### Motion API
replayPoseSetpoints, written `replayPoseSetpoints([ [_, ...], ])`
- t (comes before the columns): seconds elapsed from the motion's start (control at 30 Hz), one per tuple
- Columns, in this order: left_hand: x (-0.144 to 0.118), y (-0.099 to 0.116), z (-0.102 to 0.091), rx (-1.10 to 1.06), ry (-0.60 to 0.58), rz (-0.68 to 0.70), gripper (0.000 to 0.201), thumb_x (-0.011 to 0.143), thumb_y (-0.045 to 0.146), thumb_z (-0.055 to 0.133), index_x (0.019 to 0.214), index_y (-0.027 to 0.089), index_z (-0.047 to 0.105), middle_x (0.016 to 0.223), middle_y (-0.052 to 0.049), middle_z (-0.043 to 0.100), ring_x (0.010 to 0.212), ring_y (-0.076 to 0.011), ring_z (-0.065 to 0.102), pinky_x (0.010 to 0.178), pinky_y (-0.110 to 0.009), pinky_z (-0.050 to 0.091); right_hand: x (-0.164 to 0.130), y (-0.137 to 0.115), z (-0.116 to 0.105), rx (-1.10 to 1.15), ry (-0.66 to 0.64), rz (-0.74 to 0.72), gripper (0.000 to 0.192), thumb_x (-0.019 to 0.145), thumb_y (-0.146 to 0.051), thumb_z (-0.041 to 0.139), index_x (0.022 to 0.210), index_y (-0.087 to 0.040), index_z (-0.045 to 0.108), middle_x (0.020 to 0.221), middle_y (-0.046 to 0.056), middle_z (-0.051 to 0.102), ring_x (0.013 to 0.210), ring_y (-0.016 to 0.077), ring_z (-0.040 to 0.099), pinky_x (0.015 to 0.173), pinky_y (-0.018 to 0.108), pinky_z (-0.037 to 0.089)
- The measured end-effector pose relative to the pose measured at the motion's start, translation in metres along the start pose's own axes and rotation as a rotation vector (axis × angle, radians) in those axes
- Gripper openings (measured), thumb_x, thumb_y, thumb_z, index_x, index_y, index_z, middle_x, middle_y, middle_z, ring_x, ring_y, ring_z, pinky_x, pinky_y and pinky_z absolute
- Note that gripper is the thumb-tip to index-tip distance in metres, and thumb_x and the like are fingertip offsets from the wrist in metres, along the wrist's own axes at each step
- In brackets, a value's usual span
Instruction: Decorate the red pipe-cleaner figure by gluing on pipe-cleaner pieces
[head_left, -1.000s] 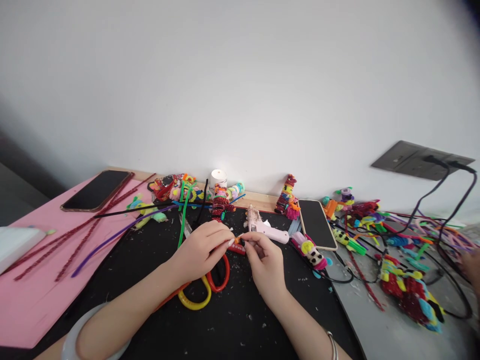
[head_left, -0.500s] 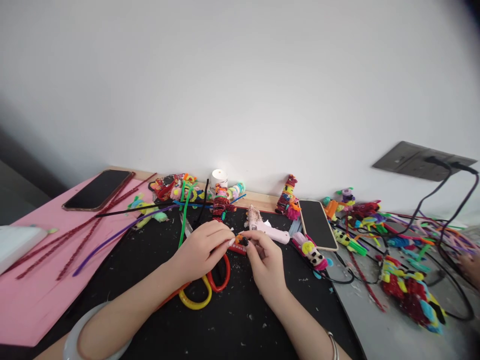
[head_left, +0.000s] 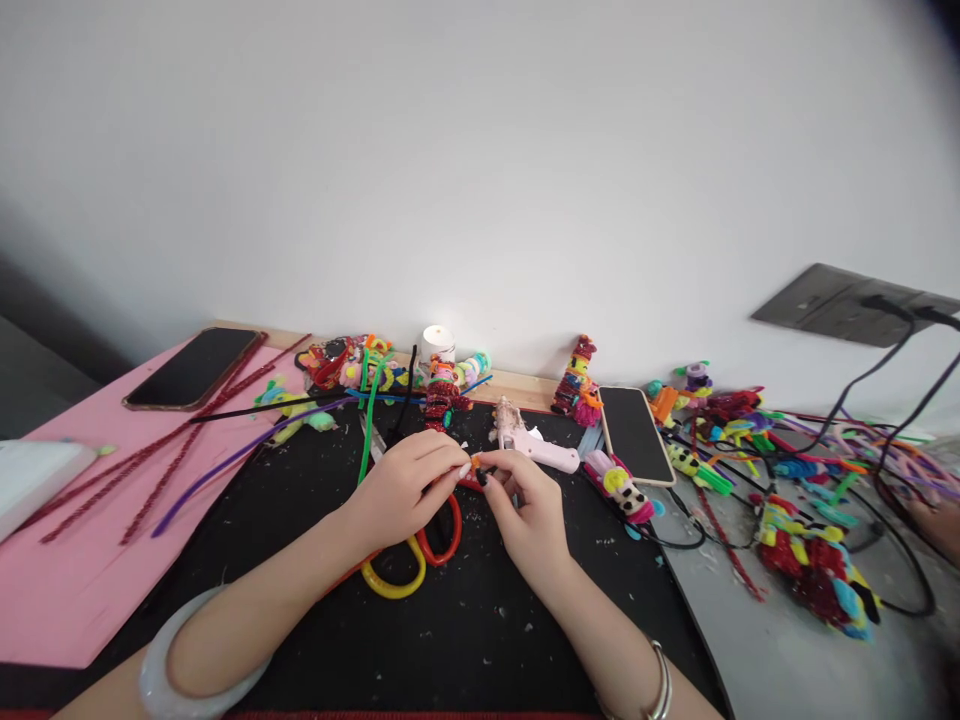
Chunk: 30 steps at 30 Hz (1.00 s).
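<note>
My left hand point(head_left: 411, 488) and my right hand point(head_left: 528, 508) meet over the black mat point(head_left: 480, 640), fingertips pinched together. Between them is a small orange and black fuzzy piece point(head_left: 477, 468), mostly hidden by the fingers; it looks like bent pipe cleaner. Beneath my left hand lie scissors with a yellow and red handle point(head_left: 395, 592), their blades partly covered. A pale pink hot glue gun point(head_left: 546, 452) rests just beyond my right hand. Behind the hands, a dark red pipe-cleaner figure point(head_left: 444, 395) leans by a white roll point(head_left: 437, 343).
Pink sheet point(head_left: 67, 590) at left carries a phone point(head_left: 193, 368) and red pipe cleaners point(head_left: 161, 484). Another phone point(head_left: 637, 435) lies right of the glue gun. Several fuzzy figures point(head_left: 814, 565) and black cables cover the grey surface. Another person's hand point(head_left: 934, 525) shows at the right edge.
The view has tilted slightly, so the things on the table appear a little higher. Both hands stay together, still pinching the small orange and black piece.
</note>
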<state>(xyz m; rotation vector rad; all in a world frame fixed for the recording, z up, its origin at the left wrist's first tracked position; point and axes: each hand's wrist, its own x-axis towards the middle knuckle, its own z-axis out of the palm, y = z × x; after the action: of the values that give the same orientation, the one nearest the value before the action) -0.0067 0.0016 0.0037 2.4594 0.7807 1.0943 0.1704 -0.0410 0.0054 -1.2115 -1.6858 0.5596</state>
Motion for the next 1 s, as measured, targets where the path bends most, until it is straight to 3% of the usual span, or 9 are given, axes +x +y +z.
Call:
replayPoseSetpoints([
  [0.43, -0.0034, -0.0025, 0.0047, 0.007, -0.036, -0.031, 0.017, 0.093, 0.012, 0.043, 0.088, 0.015, 0.059, 0.082, -0.005, 0.06, 0.079, -0.0163, 0.053, 0.074, -0.03, 0.046, 0.0008, 0.0013, 0.0031, 0.053, 0.009, 0.019, 0.018, 0.085, -0.012, 0.055, 0.089, -0.021, 0.07, 0.082, 0.002, 0.07, 0.068, 0.0135, 0.061, 0.061, 0.024, 0.048],
  [0.57, -0.0034, -0.0027, 0.0034, 0.005, -0.023, -0.02, 0.018, 0.093, 0.013, 0.042, 0.092, 0.015, 0.06, 0.087, -0.006, 0.062, 0.083, -0.0168, 0.055, 0.078, -0.031, 0.047, 0.0013, 0.0018, 0.0011, 0.057, 0.01, 0.046, 0.021, 0.084, -0.014, 0.055, 0.099, -0.021, 0.067, 0.085, 0.003, 0.068, 0.062, 0.0124, 0.057, 0.055, 0.024, 0.047],
  [0.73, -0.0018, -0.001, 0.0014, 0.006, -0.047, 0.007, 0.019, 0.094, 0.014, 0.042, 0.095, 0.016, 0.061, 0.09, -0.007, 0.064, 0.086, -0.0173, 0.056, 0.081, -0.031, 0.048, 0.0035, 0.0032, -0.0019, 0.059, -0.054, 0.043, 0.023, 0.088, -0.015, 0.048, 0.1, -0.021, 0.067, 0.094, 0.005, 0.069, 0.078, 0.0155, 0.062, 0.063, 0.025, 0.05],
  [0.83, -0.0013, -0.0012, 0.0016, 0.013, -0.066, 0.003, 0.019, 0.094, 0.014, 0.042, 0.093, 0.017, 0.061, 0.088, -0.007, 0.063, 0.085, -0.0172, 0.055, 0.08, -0.032, 0.048, 0.0048, 0.0041, -0.002, 0.07, -0.069, 0.041, 0.02, 0.087, -0.015, 0.05, 0.093, -0.021, 0.068, 0.087, 0.004, 0.069, 0.076, 0.0155, 0.063, 0.063, 0.026, 0.05],
  [1.0, -0.0006, -0.0022, 0.0012, 0.034, -0.05, -0.003, 0.019, 0.094, 0.014, 0.041, 0.092, 0.016, 0.06, 0.088, -0.007, 0.062, 0.085, -0.0173, 0.055, 0.08, -0.031, 0.047, 0.0054, 0.0069, -0.0008, 0.125, -0.082, 0.05, 0.021, 0.086, -0.014, 0.05, 0.094, -0.021, 0.067, 0.092, 0.005, 0.068, 0.082, 0.0162, 0.064, 0.064, 0.025, 0.051],
])
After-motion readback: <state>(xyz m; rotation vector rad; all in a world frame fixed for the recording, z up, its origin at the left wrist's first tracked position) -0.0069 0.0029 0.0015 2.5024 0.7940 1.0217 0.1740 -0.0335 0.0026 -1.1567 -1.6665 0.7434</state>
